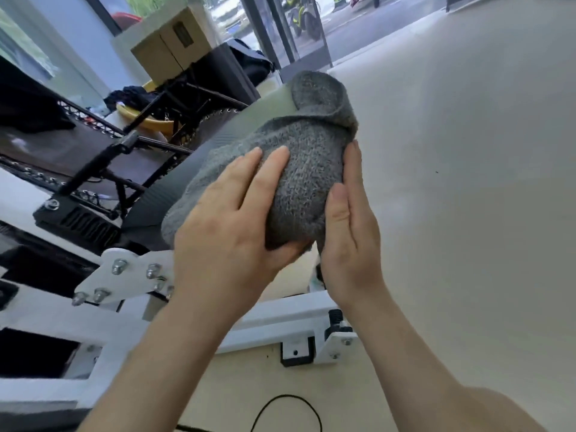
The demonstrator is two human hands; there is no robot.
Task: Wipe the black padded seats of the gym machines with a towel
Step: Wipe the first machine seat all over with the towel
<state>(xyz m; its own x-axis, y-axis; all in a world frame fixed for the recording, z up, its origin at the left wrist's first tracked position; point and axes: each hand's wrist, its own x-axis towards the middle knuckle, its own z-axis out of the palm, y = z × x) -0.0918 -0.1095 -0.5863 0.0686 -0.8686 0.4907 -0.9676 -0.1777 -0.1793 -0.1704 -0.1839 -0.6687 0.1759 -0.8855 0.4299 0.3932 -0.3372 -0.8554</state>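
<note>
grey towel [305, 163], black ribbed seat pad [218, 141], white frame [131, 275]

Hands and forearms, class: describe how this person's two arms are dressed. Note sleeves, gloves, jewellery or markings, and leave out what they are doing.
Both the left hand and the right hand are bare, with no gloves. No ring, watch or wristband shows. Both forearms are uncovered all the way to the bottom edge of the picture, so no sleeve is visible. Fingernails look short and unpainted. No markings show.

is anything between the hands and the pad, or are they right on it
Only the grey towel: it is draped over the end of the padded seat. The left hand presses on the towel from above and the right hand lies flat against its side. Neither palm visibly touches the pad itself.
</note>
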